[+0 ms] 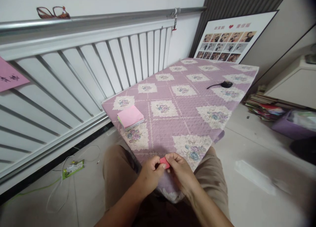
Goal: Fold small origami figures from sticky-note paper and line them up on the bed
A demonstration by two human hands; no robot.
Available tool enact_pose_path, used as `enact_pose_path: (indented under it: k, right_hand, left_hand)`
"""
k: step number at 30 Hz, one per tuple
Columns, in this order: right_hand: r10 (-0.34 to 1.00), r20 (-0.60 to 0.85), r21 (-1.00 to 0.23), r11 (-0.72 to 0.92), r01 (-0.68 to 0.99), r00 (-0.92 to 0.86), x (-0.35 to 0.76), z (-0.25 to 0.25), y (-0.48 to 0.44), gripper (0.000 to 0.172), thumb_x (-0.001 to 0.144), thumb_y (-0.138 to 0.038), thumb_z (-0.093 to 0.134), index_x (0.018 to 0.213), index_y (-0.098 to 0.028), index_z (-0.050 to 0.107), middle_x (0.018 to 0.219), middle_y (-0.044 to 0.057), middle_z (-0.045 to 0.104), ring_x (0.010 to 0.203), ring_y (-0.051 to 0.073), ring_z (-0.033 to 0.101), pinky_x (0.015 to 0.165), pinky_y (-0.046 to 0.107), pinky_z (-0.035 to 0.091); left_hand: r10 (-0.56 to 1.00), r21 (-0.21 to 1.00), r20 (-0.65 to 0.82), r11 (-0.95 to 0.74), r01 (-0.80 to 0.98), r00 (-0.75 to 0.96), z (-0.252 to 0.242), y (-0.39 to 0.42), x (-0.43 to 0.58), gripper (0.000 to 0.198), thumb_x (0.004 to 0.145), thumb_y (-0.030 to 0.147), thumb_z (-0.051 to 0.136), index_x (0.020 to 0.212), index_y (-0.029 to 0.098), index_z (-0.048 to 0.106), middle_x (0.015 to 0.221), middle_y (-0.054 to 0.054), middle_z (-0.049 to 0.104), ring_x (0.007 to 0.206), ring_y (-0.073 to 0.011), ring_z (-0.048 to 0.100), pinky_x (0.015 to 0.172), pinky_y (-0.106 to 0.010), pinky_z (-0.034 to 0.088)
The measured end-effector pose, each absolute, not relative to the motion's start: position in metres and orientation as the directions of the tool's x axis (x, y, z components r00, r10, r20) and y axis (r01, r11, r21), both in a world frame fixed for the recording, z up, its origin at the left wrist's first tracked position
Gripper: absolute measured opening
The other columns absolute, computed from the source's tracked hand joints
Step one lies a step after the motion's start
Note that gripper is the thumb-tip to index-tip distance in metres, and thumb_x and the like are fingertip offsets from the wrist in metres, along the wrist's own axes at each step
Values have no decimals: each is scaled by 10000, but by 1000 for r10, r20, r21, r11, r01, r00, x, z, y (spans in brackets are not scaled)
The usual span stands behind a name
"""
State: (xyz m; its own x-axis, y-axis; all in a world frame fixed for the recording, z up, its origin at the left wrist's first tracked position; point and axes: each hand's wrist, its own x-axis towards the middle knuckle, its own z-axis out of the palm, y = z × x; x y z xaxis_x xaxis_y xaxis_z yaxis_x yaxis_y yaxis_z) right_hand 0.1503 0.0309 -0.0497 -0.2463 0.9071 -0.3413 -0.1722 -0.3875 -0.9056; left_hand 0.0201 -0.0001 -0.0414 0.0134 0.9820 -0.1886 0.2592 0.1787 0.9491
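I see the left hand (151,174) and right hand (182,171) both pinching the red paper (164,161) between them, above the bench (186,111) at its near end; it's probably folded.

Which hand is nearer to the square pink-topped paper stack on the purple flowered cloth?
Left: the left hand is on the near side of the paper stack, to its right; the right hand is farther right, past the left one.
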Motion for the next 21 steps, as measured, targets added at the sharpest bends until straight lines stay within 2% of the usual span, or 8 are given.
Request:
enact_pose_path:
  k: [3,6,9,16,19,21]
  right_hand:
    - [901,-362,-897,-406,-172,-239,148,-53,31,359,720,-519,658,640,-201,511,569,-47,483,506,95,377,511,241,312]
    - [931,-265,-962,-274,-3,-253,152,-51,34,339,749,-502,634,639,-191,558,597,-30,531,572,112,443,581,252,360]
    - [932,-199,-979,-175,105,-303,157,-46,36,350,786,-494,592,622,-185,570,609,-19,553,618,124,480,642,267,385]
    - [918,-246,-969,-238,64,-312,159,-51,35,300,738,-481,636,761,-183,610,637,-29,558,549,97,435,539,239,359]
    - [907,-252,-968,-238,84,-337,162,-56,37,263,745,-444,627,761,-183,601,633,-25,572,541,94,439,529,235,357]
    - [888,-278,-961,-254,113,-367,166,-60,39,237,747,-417,615,788,-185,600,629,-31,570,527,89,432,515,230,341]
  left_hand:
    - [971,941,-234,218,257,36,-45,0,16,156,791,281,506,673,182,480,625,41,462,594,-108,417,568,-226,322]
    - [966,945,-253,233,231,60,-49,4,13,149,796,310,519,741,172,535,665,29,503,616,-114,452,583,-229,344]
    - [979,959,-201,191,207,27,-53,8,13,183,808,310,506,705,165,551,668,19,525,642,-118,465,621,-236,357]
    - [976,973,-205,211,94,-72,-66,8,20,226,809,305,504,627,171,498,602,32,487,603,-110,443,604,-231,355]
    - [956,953,-294,294,71,-14,-66,9,17,219,830,327,476,701,168,554,622,24,528,603,-116,476,584,-229,362]
    - [945,939,-325,318,132,31,-65,12,13,208,830,309,468,775,164,607,681,8,583,640,-127,514,597,-234,378]
